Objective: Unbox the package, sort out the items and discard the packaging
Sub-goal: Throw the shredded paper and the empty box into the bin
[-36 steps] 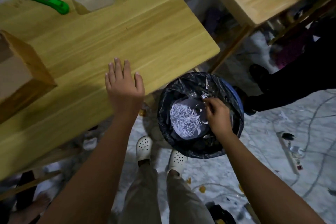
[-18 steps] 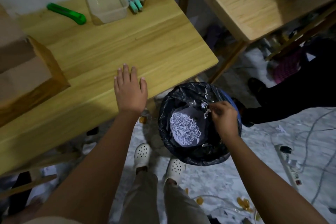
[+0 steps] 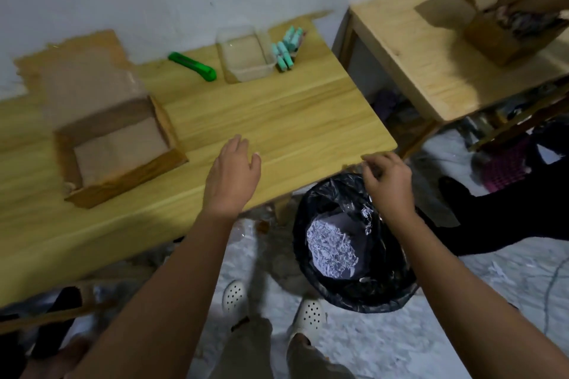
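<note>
An open brown cardboard box (image 3: 114, 144) is sitting empty on the left part of the wooden tabletop (image 3: 277, 120), its rear flap standing up toward the wall. A clear plastic container (image 3: 246, 54) is resting near the tabletop's back edge, with a green box cutter (image 3: 192, 66) lying to its left and a cluster of teal markers (image 3: 287, 48) lying just beside its right side, near the back right corner. On the floor below the tabletop's front right corner, a bin lined with a black bag (image 3: 354, 243) is holding a heap of white shredded paper (image 3: 331, 248).
</note>
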